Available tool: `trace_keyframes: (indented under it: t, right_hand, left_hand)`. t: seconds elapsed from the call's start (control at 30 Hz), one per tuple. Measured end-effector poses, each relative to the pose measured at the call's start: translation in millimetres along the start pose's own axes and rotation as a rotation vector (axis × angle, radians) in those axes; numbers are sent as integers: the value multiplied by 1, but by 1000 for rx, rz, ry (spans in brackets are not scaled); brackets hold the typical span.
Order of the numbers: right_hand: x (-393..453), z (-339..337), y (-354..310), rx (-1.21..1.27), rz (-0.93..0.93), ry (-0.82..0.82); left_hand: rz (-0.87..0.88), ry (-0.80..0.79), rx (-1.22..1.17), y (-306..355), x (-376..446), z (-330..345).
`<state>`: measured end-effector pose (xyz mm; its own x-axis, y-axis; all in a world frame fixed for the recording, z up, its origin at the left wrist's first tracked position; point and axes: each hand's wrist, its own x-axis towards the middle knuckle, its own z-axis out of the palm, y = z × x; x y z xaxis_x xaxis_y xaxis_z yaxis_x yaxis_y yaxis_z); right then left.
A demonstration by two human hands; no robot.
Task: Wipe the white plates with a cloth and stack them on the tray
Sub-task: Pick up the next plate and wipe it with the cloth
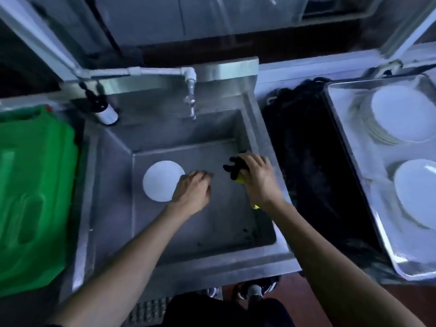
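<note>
Your two bare forearms reach forward into the deep stainless-steel sink basin (165,244), which serves as the landmark here. Your left hand (192,191) hovers low over the basin floor with fingers loosely bent and holding nothing, its fingertips just beside a single round white plate (160,179) lying flat on the left of the basin floor. Your right hand (256,179), toward the basin's right wall, has its grip clamped on a bunched black and yellow cloth (236,171). Left of the basin stands a large green plastic container (33,185). Right of the basin, beyond a black bin (313,166), a shiny rectangular metal tray (382,223) carries two stacks of round white plates (401,114). At the basin's far edge a white tap (191,90) points down.
</note>
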<state>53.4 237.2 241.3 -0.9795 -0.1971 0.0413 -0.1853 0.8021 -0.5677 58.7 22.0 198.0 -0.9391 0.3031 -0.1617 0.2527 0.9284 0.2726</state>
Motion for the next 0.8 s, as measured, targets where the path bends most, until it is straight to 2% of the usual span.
trace_keyframes:
  t: [0.2,0.33,0.53,0.8]
  right_hand:
    - [30,75,-70,-58,-64,-134]
    - [46,113,-97,-46,-80,-179]
    - [63,159,-102,-17,-95,-261]
    - [106,225,-84,45,-66,-356]
  left_hand:
    - [-190,-89,2,-101,-45,6]
    - [-266,-76,-40,-146,-64,12]
    - [-364,-21,-142,-188,-69,34]
    - [-588,36,-329,-233,-46,91]
